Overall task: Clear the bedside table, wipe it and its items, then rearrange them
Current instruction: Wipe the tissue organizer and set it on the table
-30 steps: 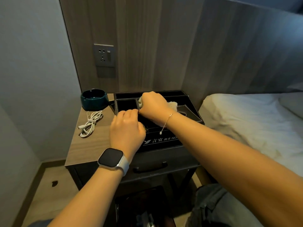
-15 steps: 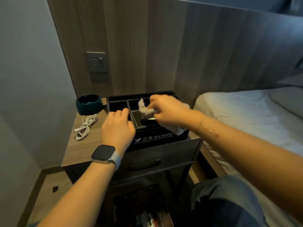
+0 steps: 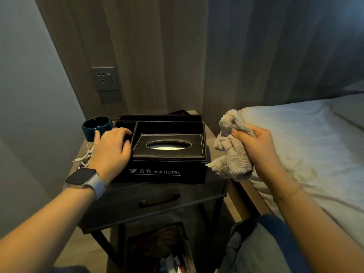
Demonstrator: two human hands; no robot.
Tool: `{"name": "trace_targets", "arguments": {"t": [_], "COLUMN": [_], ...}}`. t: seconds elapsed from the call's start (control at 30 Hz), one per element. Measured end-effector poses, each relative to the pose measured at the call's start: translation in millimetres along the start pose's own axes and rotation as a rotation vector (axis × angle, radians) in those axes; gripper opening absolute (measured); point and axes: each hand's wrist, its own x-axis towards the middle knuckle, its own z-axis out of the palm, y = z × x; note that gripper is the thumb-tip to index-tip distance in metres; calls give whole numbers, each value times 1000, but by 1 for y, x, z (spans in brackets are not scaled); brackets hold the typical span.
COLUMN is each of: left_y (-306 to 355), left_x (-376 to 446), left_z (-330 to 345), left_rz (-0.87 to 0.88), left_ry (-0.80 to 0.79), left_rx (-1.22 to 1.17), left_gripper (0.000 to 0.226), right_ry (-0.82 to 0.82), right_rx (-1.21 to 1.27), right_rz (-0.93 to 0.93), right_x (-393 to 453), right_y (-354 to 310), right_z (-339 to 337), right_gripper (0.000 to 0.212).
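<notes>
Bedside table (image 3: 213, 138): left hand (image 3: 110, 150) apparently gripping organizer (image 3: 169, 170) edge; right hand (image 3: 258, 148) fingers clamped on cloth (image 3: 230, 152).

Head view from above, angled forward and down, close over bedside table (image 3: 212, 134)

Dim, soft-focus wide-angle view, edges bowed and dark.
</notes>
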Motion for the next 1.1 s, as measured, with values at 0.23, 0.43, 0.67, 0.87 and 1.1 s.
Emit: {"name": "trace_targets", "arguments": {"t": [0.23, 0.43, 0.67, 0.87, 1.1], "left_y": [76, 80, 81, 117, 195], "left_x": [15, 15, 16, 43, 82], "left_z": [26, 51, 43, 30, 68], "left_rz": [8, 25, 87, 4, -117], "left_ry": [-89, -161, -244, -115, -415], "left_rx": [-33, 169, 152, 36, 182], "left_gripper": [38, 49, 64, 39, 40], "right_ry": [-121, -25, -456, 61, 185], "right_rx": [43, 12, -61, 335, 594], "right_rz": [94, -190, -432, 105, 277], "right_x": [68, 32, -42, 9, 5], "right_y": [20, 54, 64, 80, 112], "right_z": [25, 63, 10, 6, 24], "right_gripper": [8, 5, 13, 9, 7]}}
